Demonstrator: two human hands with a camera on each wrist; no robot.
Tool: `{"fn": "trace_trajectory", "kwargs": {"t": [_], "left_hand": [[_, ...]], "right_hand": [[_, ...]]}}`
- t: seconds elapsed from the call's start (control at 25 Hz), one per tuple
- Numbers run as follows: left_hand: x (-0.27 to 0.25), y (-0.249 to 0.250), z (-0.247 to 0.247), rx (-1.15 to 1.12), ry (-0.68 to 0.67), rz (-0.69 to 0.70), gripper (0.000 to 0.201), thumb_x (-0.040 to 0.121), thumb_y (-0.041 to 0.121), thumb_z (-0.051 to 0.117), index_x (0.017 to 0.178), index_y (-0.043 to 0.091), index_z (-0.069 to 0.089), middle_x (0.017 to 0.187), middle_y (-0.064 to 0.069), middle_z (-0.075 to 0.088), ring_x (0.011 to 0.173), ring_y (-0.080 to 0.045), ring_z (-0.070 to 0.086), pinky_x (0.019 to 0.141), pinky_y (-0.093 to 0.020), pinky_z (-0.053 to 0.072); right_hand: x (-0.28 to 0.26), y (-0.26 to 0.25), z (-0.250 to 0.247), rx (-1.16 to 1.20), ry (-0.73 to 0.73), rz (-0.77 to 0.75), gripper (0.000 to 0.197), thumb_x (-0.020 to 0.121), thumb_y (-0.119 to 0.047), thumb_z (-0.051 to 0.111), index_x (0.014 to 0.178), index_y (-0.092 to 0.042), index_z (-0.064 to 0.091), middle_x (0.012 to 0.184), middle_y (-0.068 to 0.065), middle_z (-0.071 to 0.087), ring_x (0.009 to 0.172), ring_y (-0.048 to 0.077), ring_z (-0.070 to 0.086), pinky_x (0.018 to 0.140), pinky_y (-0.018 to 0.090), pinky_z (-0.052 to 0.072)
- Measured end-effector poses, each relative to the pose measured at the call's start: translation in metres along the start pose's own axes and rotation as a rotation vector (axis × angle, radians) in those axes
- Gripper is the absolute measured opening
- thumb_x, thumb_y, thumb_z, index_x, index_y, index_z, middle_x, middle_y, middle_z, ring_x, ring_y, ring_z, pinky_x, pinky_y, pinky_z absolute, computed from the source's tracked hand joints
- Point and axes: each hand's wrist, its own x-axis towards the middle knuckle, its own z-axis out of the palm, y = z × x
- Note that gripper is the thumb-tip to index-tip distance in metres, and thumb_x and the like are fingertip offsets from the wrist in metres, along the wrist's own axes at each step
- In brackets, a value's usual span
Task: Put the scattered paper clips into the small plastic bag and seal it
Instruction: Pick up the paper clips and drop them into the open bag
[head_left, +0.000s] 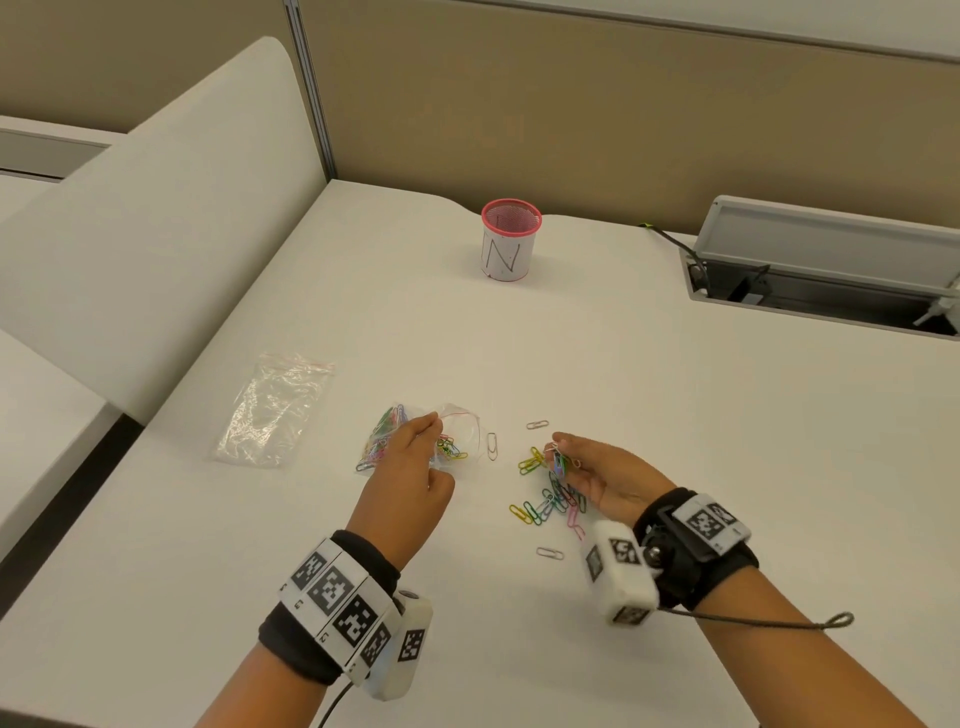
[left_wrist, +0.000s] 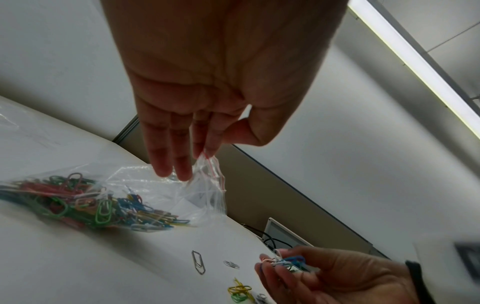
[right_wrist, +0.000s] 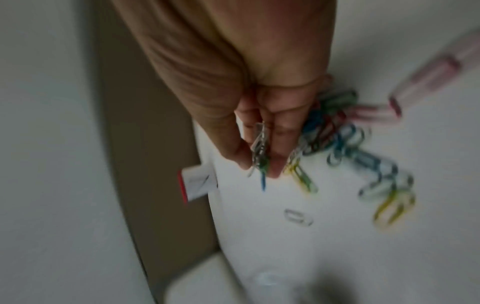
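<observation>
Near the middle of the head view we see the left hand (head_left: 410, 467) pinching the red-striped mouth of the small plastic bag (left_wrist: 166, 191), which lies on the white desk (head_left: 675, 415) and is partly filled with coloured paper clips at its left end. To the right of it, the right hand (head_left: 597, 470) holds a small bunch of clips (head_left: 558, 460) pinched between thumb and fingertips, lifted just above the desk. Below that hand the loose paper clips (head_left: 550, 506) lie in a heap, yellow, green, blue and pink. Single grey clips lie around: one (head_left: 491, 446) between the bag and the right hand, one (head_left: 537, 425) above the heap, one (head_left: 549, 553) below it. A second, empty clear bag (head_left: 278, 408) lies flat to the left, well apart. At upper centre stands a pink-rimmed mesh cup (head_left: 509, 241) marked with an N, and at the upper right an open cable hatch (head_left: 821, 280) is set into the desk.
</observation>
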Motion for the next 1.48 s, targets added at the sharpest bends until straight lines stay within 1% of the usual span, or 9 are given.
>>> {"fn": "trace_trajectory", "kwargs": {"t": [0.08, 0.2, 0.52, 0.64, 0.76, 0.96, 1.12, 1.32, 1.48], "left_hand": [[0.000, 0.000, 0.001, -0.001, -0.005, -0.002, 0.050, 0.082, 0.000, 0.042, 0.131, 0.007, 0.036, 0.142, -0.005, 0.034, 0.125, -0.019, 0.040, 0.092, -0.017, 0.030], [0.000, -0.001, 0.001, 0.002, -0.014, -0.005, 0.050, 0.082, 0.000, 0.042, 0.131, 0.007, 0.036, 0.142, -0.005, 0.034, 0.123, -0.019, 0.042, 0.091, -0.018, 0.031], [0.000, 0.000, 0.001, 0.001, -0.012, -0.012, 0.050, 0.082, 0.000, 0.043, 0.131, 0.007, 0.035, 0.143, -0.008, 0.034, 0.128, -0.021, 0.038, 0.101, -0.024, 0.032], [0.001, 0.000, -0.001, 0.010, -0.006, -0.010, 0.051, 0.082, 0.000, 0.043, 0.132, 0.007, 0.034, 0.144, -0.008, 0.033, 0.132, -0.018, 0.031, 0.099, -0.019, 0.025], [0.001, -0.001, -0.003, 0.014, 0.004, -0.013, 0.050, 0.083, 0.001, 0.043, 0.131, 0.008, 0.035, 0.143, -0.007, 0.034, 0.131, -0.018, 0.032, 0.098, -0.020, 0.027], [0.000, -0.002, 0.001, 0.009, -0.011, -0.004, 0.048, 0.083, 0.001, 0.042, 0.131, 0.007, 0.036, 0.142, -0.005, 0.034, 0.126, -0.017, 0.038, 0.092, -0.018, 0.031], [0.000, -0.001, 0.005, 0.003, -0.025, 0.008, 0.049, 0.082, 0.000, 0.042, 0.130, 0.007, 0.037, 0.141, -0.005, 0.036, 0.122, -0.017, 0.042, 0.089, -0.017, 0.032], [-0.001, 0.000, 0.002, 0.019, -0.027, 0.010, 0.049, 0.083, 0.001, 0.042, 0.131, 0.007, 0.036, 0.143, -0.004, 0.034, 0.116, -0.011, 0.042, 0.087, -0.014, 0.029], [-0.003, -0.001, -0.001, 0.014, -0.014, -0.010, 0.048, 0.083, 0.001, 0.042, 0.130, 0.008, 0.037, 0.142, -0.005, 0.035, 0.123, -0.016, 0.040, 0.090, -0.014, 0.028]], "right_hand": [[-0.005, 0.000, 0.000, 0.274, -0.030, 0.129, 0.014, 0.090, 0.003, 0.046, 0.096, 0.005, 0.059, 0.074, 0.018, 0.069, 0.056, 0.020, 0.071, 0.054, 0.025, 0.059], [-0.011, -0.003, 0.009, 0.385, -0.104, 0.178, 0.020, 0.090, 0.003, 0.038, 0.099, 0.007, 0.055, 0.092, 0.023, 0.061, 0.059, 0.027, 0.071, 0.056, 0.031, 0.060], [-0.030, -0.007, 0.084, 0.313, -0.376, 0.266, 0.038, 0.085, 0.001, 0.037, 0.121, 0.011, 0.046, 0.119, 0.025, 0.052, 0.097, 0.030, 0.059, 0.083, 0.032, 0.052], [-0.032, -0.008, 0.098, 0.140, -0.342, 0.194, 0.023, 0.088, -0.005, 0.042, 0.110, 0.000, 0.048, 0.117, 0.017, 0.048, 0.093, 0.024, 0.056, 0.086, 0.029, 0.052], [-0.036, -0.012, 0.087, -0.093, -0.281, 0.058, 0.030, 0.092, -0.009, 0.046, 0.119, 0.001, 0.050, 0.115, 0.013, 0.055, 0.107, 0.028, 0.058, 0.089, 0.031, 0.048], [-0.027, -0.017, 0.014, -1.051, 0.108, -0.439, 0.059, 0.083, -0.023, 0.063, 0.137, -0.017, 0.038, 0.132, 0.007, 0.047, 0.101, 0.018, 0.057, 0.082, 0.026, 0.047], [-0.015, -0.007, -0.023, -1.520, 0.159, -0.191, 0.087, 0.074, -0.051, 0.066, 0.142, -0.013, 0.028, 0.142, 0.015, 0.032, 0.128, 0.031, 0.040, 0.107, 0.038, 0.036], [-0.017, 0.016, 0.000, -1.637, 0.097, -0.223, 0.096, 0.062, -0.059, 0.071, 0.136, -0.012, 0.030, 0.132, 0.011, 0.033, 0.119, 0.031, 0.044, 0.100, 0.037, 0.041], [-0.009, 0.022, 0.016, -1.506, 0.095, -0.308, 0.054, 0.075, -0.037, 0.069, 0.119, -0.018, 0.046, 0.122, 0.011, 0.039, 0.097, 0.027, 0.052, 0.082, 0.030, 0.046]]}}
